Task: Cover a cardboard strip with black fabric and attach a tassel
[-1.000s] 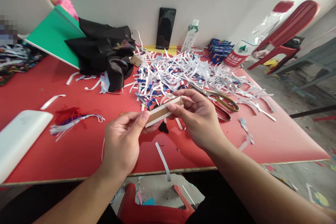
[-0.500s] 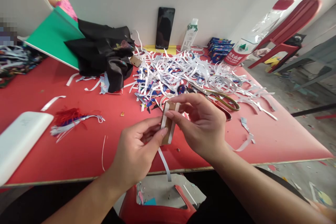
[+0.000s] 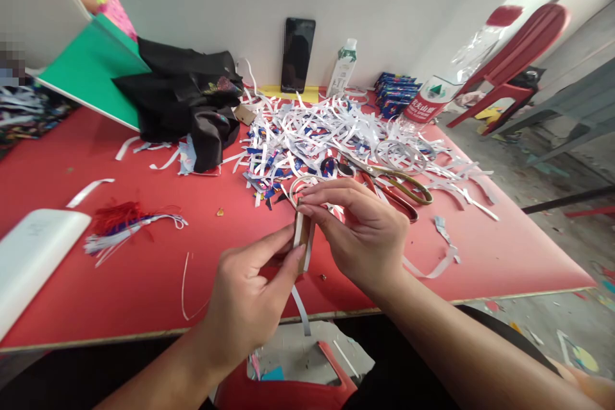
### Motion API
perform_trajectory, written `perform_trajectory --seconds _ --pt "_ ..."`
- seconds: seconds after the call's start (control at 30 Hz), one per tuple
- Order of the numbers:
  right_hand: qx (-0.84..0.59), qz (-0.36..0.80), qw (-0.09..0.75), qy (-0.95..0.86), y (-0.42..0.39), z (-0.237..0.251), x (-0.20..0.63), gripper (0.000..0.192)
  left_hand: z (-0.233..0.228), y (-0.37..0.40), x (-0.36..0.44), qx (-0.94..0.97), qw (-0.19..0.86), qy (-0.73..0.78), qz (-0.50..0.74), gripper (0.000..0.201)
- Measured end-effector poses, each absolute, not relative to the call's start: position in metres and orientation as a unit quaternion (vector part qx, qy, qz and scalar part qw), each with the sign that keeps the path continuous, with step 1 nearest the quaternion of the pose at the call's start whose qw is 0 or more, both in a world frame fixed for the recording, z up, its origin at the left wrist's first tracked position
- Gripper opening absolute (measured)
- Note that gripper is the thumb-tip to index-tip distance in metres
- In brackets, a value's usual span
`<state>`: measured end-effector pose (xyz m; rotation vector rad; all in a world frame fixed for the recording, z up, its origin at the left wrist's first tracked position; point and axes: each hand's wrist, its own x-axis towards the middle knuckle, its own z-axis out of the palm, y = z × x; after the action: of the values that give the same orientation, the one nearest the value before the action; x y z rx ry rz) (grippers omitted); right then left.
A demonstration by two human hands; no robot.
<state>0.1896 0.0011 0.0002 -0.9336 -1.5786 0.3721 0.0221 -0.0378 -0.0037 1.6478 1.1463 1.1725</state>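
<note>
Nearest us, a white paper strip (image 3: 301,314) hangs over the bench's near edge. Just above that edge, near its middle, we hold a white-edged brown cardboard piece (image 3: 302,240) upright: the fingers of our left hand (image 3: 252,285) grip its lower part, and those of our right hand (image 3: 362,230) pinch its top end. By the bench's left edge lies a white block (image 3: 43,262) with a faint mark we cannot read. Beyond our right hand, scissors (image 3: 401,182) rest against a heap of paper shreds (image 3: 312,131). Towards the far right corner stands a bottle (image 3: 430,99); its red label band shows white Chinese characters, ending 山泉, below a green triangle. Along the far edge we see blue printed packets (image 3: 396,95), a white-and-green container (image 3: 342,70) with lettering too small to read, and a dark-screened phone (image 3: 298,54) propped against the wall.
</note>
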Motion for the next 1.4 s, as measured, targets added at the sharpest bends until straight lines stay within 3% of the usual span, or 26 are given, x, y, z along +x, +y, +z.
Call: perform_trajectory --seconds 0.5,0.97,1.23,1.4 --pt "-0.357 0.137 0.632 -0.674 0.0012 -0.0022 0.1886 0.028 0.0005 -0.0379 0.0217 0.688 0.338 0.435 0.473 0.026" --pt "-0.367 0.111 0.616 -0.688 0.0008 -0.0078 0.1865 0.024 -0.0064 -0.0399 0.0225 0.703 0.264 0.425 0.505 0.03" --pt "-0.374 0.15 0.605 -0.687 -0.0017 -0.0086 0.1863 0.018 -0.0034 -0.0403 0.0204 0.686 0.304 0.43 0.502 0.029" --pt "-0.348 0.149 0.63 -0.678 -0.0002 -0.0098 0.1864 0.026 -0.004 -0.0399 0.0206 0.678 0.334 0.441 0.484 0.028"
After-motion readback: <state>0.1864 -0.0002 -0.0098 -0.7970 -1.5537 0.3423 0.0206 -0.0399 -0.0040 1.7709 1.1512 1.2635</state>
